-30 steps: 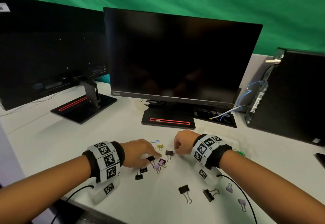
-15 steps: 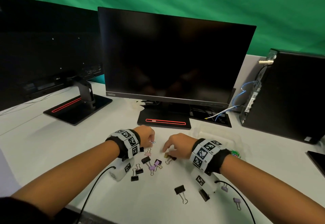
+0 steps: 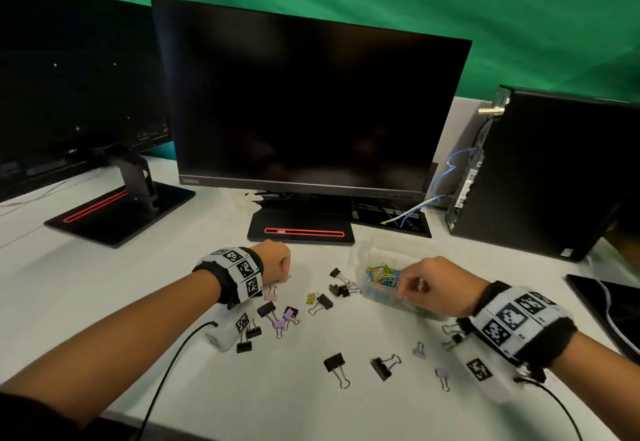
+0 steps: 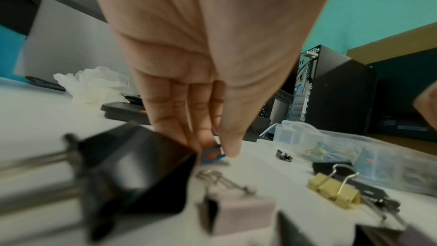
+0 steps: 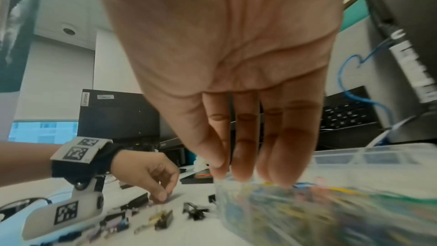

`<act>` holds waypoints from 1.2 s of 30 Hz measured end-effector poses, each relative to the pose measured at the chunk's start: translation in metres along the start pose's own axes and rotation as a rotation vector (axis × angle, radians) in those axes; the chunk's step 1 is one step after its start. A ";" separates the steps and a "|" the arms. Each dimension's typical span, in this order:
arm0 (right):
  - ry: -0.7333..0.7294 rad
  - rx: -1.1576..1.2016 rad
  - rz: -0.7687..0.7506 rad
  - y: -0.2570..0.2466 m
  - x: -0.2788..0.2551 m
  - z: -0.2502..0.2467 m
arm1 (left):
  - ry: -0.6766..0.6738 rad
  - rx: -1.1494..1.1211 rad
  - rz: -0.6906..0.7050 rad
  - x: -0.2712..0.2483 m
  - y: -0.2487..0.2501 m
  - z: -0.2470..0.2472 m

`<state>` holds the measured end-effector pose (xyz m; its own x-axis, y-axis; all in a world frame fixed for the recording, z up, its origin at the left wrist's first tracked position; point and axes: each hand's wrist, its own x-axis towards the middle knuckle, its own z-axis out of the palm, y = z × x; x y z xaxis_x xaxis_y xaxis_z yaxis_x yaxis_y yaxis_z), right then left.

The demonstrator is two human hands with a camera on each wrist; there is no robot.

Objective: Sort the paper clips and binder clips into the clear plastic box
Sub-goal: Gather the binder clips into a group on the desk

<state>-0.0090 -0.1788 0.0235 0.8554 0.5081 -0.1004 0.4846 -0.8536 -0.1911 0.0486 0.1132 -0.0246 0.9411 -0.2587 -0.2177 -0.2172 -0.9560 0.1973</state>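
Observation:
My left hand [image 3: 277, 264] is down on the white table, thumb and fingertips pinching a blue paper clip [image 4: 212, 154] that still touches the surface. My right hand [image 3: 424, 284] hovers over the clear plastic box [image 3: 377, 294], its fingers [image 5: 243, 167] straight and pointing down, nothing visible between them. Inside the box lies a heap of coloured paper clips [image 3: 381, 272]. Several binder clips lie scattered between the hands and nearer me: a yellow one [image 3: 311, 297], a purple one [image 3: 278, 323], a pink one [image 3: 271, 296], a black one [image 3: 334, 362].
A dark monitor [image 3: 304, 101] on a black stand [image 3: 301, 229] rises right behind the hands, with a second monitor [image 3: 69, 94] to the left. On the right stand a black PC tower [image 3: 540, 177] and a dark flat device [image 3: 609, 309]. Cables run from both wrist cameras.
My right hand moved right from the binder clips to above the box. My left hand reached forward and closed its thumb and fingers on the blue paper clip.

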 end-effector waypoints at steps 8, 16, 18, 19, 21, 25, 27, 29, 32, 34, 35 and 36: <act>-0.147 -0.106 0.269 0.051 -0.059 0.007 | 0.089 -0.221 0.128 -0.002 0.047 -0.016; -0.256 -0.074 0.551 0.066 -0.088 0.016 | 0.105 -0.238 0.292 0.015 0.106 -0.020; -0.266 -0.026 0.582 0.065 -0.090 0.020 | 0.106 -0.219 0.304 0.021 0.118 -0.019; -0.257 -0.005 0.583 0.065 -0.090 0.023 | 0.102 -0.212 0.306 0.024 0.123 -0.019; -0.229 0.047 0.580 0.065 -0.088 0.030 | 0.098 -0.200 0.307 0.030 0.131 -0.015; -0.176 0.119 0.530 0.057 -0.080 0.042 | 0.073 -0.151 0.318 0.039 0.141 -0.004; -0.167 0.156 0.481 0.051 -0.078 0.045 | 0.074 -0.138 0.344 0.038 0.144 0.002; -0.177 0.213 0.405 0.046 -0.077 0.048 | 0.098 -0.123 0.399 0.032 0.148 0.006; -0.179 0.327 0.332 0.043 -0.076 0.045 | 0.109 -0.104 0.537 0.011 0.156 0.009; -0.176 0.429 0.338 0.045 -0.077 0.042 | 0.056 -0.065 0.653 -0.010 0.161 0.012; -0.185 0.442 0.340 0.046 -0.077 0.040 | -0.001 -0.041 0.705 -0.020 0.164 0.015; -0.202 0.423 0.340 0.046 -0.078 0.038 | -0.066 -0.021 0.750 -0.030 0.166 0.018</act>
<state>-0.0600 -0.2537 -0.0143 0.8783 0.2604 -0.4009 0.0379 -0.8739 -0.4847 -0.0207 -0.0403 -0.0020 0.5249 -0.8479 -0.0743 -0.7882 -0.5171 0.3336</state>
